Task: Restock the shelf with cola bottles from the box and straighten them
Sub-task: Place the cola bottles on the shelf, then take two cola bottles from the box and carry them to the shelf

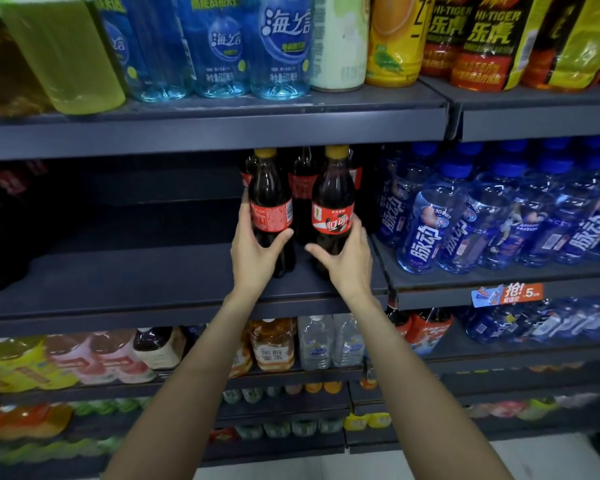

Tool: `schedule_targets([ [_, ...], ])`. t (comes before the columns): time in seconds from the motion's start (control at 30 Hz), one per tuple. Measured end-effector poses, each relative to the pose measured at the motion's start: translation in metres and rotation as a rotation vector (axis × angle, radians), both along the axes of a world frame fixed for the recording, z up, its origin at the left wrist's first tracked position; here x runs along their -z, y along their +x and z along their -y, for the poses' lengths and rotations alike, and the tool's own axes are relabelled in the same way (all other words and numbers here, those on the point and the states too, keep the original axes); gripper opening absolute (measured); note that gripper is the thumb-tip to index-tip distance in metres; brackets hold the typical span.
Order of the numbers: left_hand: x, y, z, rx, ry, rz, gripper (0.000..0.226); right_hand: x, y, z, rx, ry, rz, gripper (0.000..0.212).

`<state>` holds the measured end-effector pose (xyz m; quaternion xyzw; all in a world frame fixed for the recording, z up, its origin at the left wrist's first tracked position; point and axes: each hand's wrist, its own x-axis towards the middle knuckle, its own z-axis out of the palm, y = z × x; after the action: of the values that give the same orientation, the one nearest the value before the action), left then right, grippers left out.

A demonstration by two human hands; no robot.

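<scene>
Head view. Left hand (257,242) wrapped round left cola bottle (270,209); right hand (347,258) wrapped round right cola bottle (333,206). Both upright on dark middle shelf (136,271), yellow caps, red labels, white script partly readable. At least two more cola bottles (302,188) just behind. Right of cola: blue bottles (426,230) marked "脉动". Shelf above cola: pale blue bottles (278,46) marked "海之言", black-yellow bottles (485,39) marked "HI-TIGER 乐虎". Orange price tag (508,294) reads "抢! 5".

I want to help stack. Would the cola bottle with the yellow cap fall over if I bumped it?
Probably: the right cola bottle is tall and narrow. It looks full, so likely heavy for its size. Its smooth plastic may be slippery; the right hand wraps it low.
</scene>
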<state>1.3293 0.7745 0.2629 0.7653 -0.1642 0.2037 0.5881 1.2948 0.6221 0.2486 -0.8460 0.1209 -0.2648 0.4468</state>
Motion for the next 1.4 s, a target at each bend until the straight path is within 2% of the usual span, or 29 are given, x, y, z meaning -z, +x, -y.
schedule_targets([
  [0.23,0.000,0.017,0.016,-0.091,0.052,-0.053,0.085,-0.001,0.013,0.009,0.085,-0.061,0.013,0.086],
  [0.33,-0.003,0.021,0.022,-0.160,0.111,-0.040,0.083,0.000,0.011,0.009,0.138,-0.140,-0.048,0.092],
  [0.47,-0.002,0.021,0.025,-0.250,0.173,-0.052,0.082,0.003,-0.001,0.011,0.106,-0.204,-0.151,0.100],
  [0.77,0.014,0.008,0.024,-0.177,0.090,-0.055,0.084,0.012,-0.042,0.011,0.074,-0.187,-0.059,0.091],
  [0.93,0.023,-0.014,0.024,-0.066,0.153,-0.201,0.094,0.016,-0.062,0.014,-0.007,-0.307,-0.071,0.078],
  [1.07,0.037,-0.055,0.025,-0.022,0.328,-0.398,0.091,0.020,-0.101,0.031,-0.016,-0.484,-0.052,0.064],
  [1.17,0.047,-0.104,0.037,0.024,0.359,-0.416,0.077,0.024,-0.153,0.054,0.017,-0.612,0.050,0.051],
  [1.3,0.067,-0.200,0.080,0.174,0.211,-0.264,0.041,0.046,-0.255,0.094,0.097,-0.638,0.139,0.036],
  [1.4,0.097,-0.282,0.136,0.371,0.150,-0.244,0.020,0.080,-0.354,0.134,0.266,-0.632,0.072,0.026],
])
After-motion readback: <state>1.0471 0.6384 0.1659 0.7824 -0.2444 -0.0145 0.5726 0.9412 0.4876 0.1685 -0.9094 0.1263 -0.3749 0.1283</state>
